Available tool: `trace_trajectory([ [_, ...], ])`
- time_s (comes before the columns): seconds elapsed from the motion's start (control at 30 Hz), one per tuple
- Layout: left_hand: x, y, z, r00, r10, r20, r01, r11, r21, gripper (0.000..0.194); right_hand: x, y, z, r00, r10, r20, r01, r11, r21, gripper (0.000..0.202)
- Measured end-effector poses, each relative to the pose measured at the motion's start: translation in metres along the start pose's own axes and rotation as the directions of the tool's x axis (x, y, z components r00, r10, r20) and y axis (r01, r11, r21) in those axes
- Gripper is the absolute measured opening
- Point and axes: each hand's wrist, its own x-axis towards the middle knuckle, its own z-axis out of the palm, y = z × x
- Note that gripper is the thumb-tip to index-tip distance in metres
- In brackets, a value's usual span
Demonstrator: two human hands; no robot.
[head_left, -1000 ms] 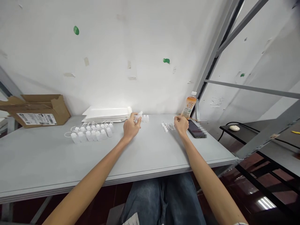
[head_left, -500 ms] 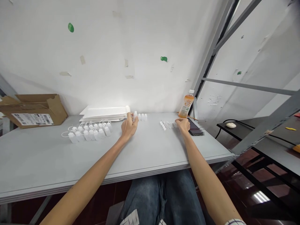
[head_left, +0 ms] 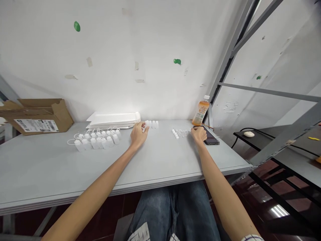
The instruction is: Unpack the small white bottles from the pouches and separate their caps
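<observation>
My left hand (head_left: 139,135) is at the back of the table, thumb and fingers curled round a small white bottle (head_left: 143,126) that they partly hide. Beside it, at the right, stand several more small white bottles (head_left: 153,124) in a short row, without straps showing. My right hand (head_left: 199,134) is closed over the edge of a dark phone (head_left: 211,136). Its fingertips meet the ends of the thin white loops of several small white caps (head_left: 175,133); what they pinch is too small to make out.
Several white bottles with looped caps (head_left: 94,143) stand at the left. Behind them lies a stack of white envelopes (head_left: 114,119), with an open cardboard box (head_left: 41,117) further left. An orange drink bottle (head_left: 200,112) stands at the back right, near the metal frame (head_left: 232,53).
My left hand has lowered slightly, with the small bottle now more hidden by its fingers. My right hand has shifted slightly right and stays closed. The view has tilted a little.
</observation>
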Motion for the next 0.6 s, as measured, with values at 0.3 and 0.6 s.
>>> trace_trajectory([
  [0.3,0.003,-0.007,0.002,1.0,-0.013,0.021,0.013,1.0,-0.003,0.018,0.0,0.0,-0.006,1.0,-0.011,0.009,0.011,1.0,-0.006,0.03],
  [0.6,0.007,-0.017,0.001,0.99,-0.139,0.037,0.133,0.98,0.147,0.016,0.0,0.0,-0.009,1.0,0.027,-0.013,-0.026,0.996,0.089,0.032],
])
